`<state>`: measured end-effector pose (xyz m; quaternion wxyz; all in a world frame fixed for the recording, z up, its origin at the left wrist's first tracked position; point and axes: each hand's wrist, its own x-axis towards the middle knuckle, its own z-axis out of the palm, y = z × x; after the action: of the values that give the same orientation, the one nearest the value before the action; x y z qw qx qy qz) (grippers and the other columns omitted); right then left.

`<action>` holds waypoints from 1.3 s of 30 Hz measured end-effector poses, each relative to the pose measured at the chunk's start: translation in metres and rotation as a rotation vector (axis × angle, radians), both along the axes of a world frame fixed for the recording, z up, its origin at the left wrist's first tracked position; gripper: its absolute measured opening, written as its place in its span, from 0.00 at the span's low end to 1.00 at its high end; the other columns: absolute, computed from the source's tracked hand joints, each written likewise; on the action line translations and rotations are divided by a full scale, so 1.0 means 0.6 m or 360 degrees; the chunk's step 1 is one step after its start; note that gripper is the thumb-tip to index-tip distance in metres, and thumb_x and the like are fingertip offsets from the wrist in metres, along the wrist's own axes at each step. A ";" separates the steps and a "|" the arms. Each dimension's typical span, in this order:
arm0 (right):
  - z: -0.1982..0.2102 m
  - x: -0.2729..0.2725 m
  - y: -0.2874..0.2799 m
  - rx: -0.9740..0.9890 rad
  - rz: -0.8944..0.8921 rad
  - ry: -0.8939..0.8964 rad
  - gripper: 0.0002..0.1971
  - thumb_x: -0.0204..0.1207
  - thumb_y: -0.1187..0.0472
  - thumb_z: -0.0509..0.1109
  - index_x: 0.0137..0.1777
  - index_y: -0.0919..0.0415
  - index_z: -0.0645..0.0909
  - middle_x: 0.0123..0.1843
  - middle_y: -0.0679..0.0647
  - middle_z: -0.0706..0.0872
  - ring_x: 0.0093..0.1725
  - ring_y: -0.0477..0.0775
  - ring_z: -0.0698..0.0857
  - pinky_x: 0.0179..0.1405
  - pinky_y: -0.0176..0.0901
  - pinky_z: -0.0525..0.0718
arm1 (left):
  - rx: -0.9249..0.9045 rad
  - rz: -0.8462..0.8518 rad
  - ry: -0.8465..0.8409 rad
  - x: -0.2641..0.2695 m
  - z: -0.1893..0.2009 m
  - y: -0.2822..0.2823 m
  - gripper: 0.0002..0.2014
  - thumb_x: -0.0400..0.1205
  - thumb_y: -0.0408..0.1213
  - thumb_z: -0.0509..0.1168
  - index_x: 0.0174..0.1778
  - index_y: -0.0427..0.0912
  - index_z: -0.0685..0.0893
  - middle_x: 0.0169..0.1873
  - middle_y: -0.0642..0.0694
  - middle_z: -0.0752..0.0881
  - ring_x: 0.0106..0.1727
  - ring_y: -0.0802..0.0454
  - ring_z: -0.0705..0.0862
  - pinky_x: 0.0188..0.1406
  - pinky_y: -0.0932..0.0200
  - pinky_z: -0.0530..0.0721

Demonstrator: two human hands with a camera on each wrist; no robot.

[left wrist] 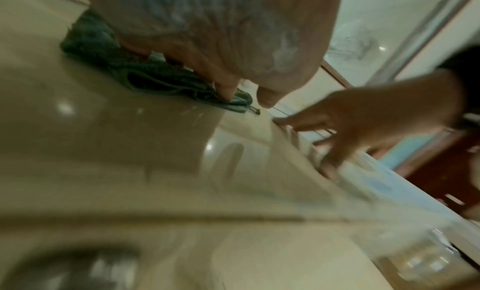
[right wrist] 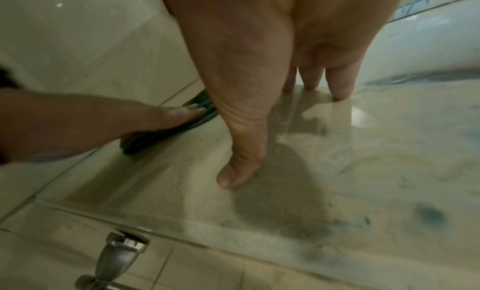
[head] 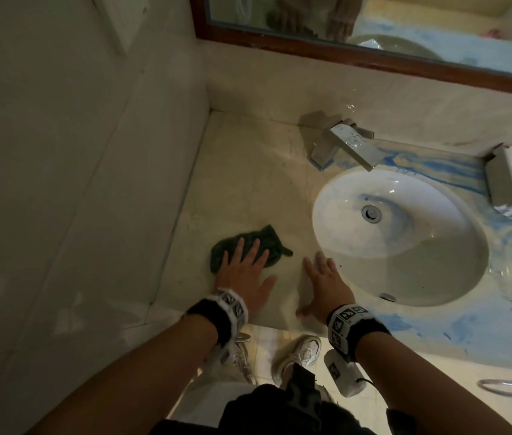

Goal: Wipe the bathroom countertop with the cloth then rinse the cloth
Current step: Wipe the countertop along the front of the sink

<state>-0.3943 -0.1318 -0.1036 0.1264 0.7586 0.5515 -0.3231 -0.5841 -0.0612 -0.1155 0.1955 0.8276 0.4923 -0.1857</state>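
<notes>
A dark green cloth (head: pixel 267 238) lies crumpled on the beige marble countertop (head: pixel 248 171), left of the sink. My left hand (head: pixel 245 265) presses flat on the cloth with straight, spread fingers; the left wrist view shows the fingertips (left wrist: pixel 226 90) on the cloth (left wrist: pixel 103 53). My right hand (head: pixel 323 277) rests flat on the bare countertop beside the white sink basin (head: pixel 405 268), holding nothing. In the right wrist view its fingertips (right wrist: pixel 340 88) and thumb touch the wet counter (right wrist: pixel 337 171), and the cloth (right wrist: pixel 166 134) shows under the left hand (right wrist: pixel 103 119).
A chrome faucet (head: pixel 345 142) stands behind the basin. Blue smears cover the counter right of and behind the sink (head: pixel 436 164). A metal holder (head: pixel 502 180) sits at the back right. A tiled wall (head: pixel 76 152) bounds the left; a mirror (head: pixel 374 23) hangs above.
</notes>
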 end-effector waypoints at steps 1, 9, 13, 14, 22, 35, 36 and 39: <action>0.000 0.001 0.000 0.0004 0.0002 0.0000 0.65 0.59 0.44 0.84 0.86 0.47 0.39 0.86 0.52 0.33 0.85 0.59 0.38 0.82 0.57 0.59 | -0.0002 -0.0031 -0.0012 -0.006 0.001 -0.027 0.34 0.83 0.65 0.40 0.85 0.59 0.50 0.86 0.53 0.44 0.86 0.43 0.41 0.82 0.34 0.44; 0.000 0.000 0.004 0.0009 0.0013 -0.0020 0.66 0.58 0.44 0.85 0.86 0.47 0.40 0.87 0.53 0.34 0.86 0.60 0.40 0.82 0.57 0.60 | 0.0062 -0.0043 -0.0094 0.028 -0.003 0.020 0.27 0.87 0.55 0.41 0.85 0.60 0.51 0.86 0.55 0.45 0.86 0.43 0.42 0.82 0.34 0.45; 0.002 -0.002 0.005 -0.0019 0.0027 -0.0027 0.65 0.59 0.45 0.85 0.86 0.47 0.39 0.86 0.53 0.34 0.85 0.60 0.39 0.81 0.56 0.58 | -0.0019 -0.0023 -0.0091 0.028 -0.003 0.066 0.27 0.88 0.57 0.40 0.85 0.61 0.52 0.86 0.56 0.45 0.86 0.45 0.41 0.83 0.35 0.45; 0.003 -0.001 0.004 -0.0024 0.0025 -0.0027 0.65 0.60 0.45 0.85 0.86 0.47 0.39 0.86 0.53 0.34 0.85 0.60 0.39 0.81 0.56 0.58 | -0.0030 0.0006 -0.0074 0.022 -0.003 0.050 0.28 0.87 0.57 0.41 0.85 0.60 0.52 0.86 0.55 0.45 0.86 0.44 0.42 0.83 0.35 0.46; 0.000 -0.003 0.005 -0.0011 0.0037 -0.0055 0.65 0.60 0.43 0.84 0.86 0.47 0.38 0.86 0.54 0.34 0.85 0.61 0.40 0.81 0.56 0.59 | -0.0001 -0.0044 -0.0058 -0.012 -0.007 -0.044 0.29 0.86 0.59 0.39 0.85 0.60 0.51 0.86 0.54 0.45 0.86 0.42 0.40 0.80 0.34 0.41; -0.002 -0.005 0.006 0.0002 0.0048 -0.0077 0.66 0.59 0.43 0.85 0.86 0.47 0.39 0.87 0.54 0.36 0.86 0.61 0.41 0.82 0.55 0.59 | 0.0085 0.0221 -0.0093 -0.058 -0.028 0.127 0.29 0.87 0.60 0.40 0.85 0.61 0.50 0.86 0.56 0.44 0.86 0.46 0.41 0.83 0.36 0.44; -0.002 -0.005 0.005 0.0002 0.0049 -0.0075 0.66 0.58 0.43 0.85 0.86 0.47 0.40 0.87 0.54 0.36 0.85 0.61 0.41 0.82 0.55 0.59 | 0.0092 0.0301 -0.0084 -0.073 -0.028 0.125 0.29 0.87 0.60 0.40 0.85 0.61 0.50 0.86 0.55 0.44 0.86 0.45 0.41 0.83 0.35 0.44; -0.002 -0.006 0.004 0.0025 0.0042 -0.0070 0.67 0.57 0.43 0.85 0.86 0.48 0.40 0.87 0.54 0.36 0.85 0.61 0.40 0.81 0.55 0.60 | 0.0075 0.0526 -0.0139 -0.103 -0.026 0.106 0.31 0.86 0.62 0.42 0.86 0.59 0.51 0.86 0.53 0.45 0.86 0.44 0.42 0.83 0.35 0.44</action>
<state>-0.3976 -0.1296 -0.1048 0.1369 0.7592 0.5609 -0.3004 -0.6458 0.0022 -0.1312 0.2251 0.7470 0.6170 -0.1031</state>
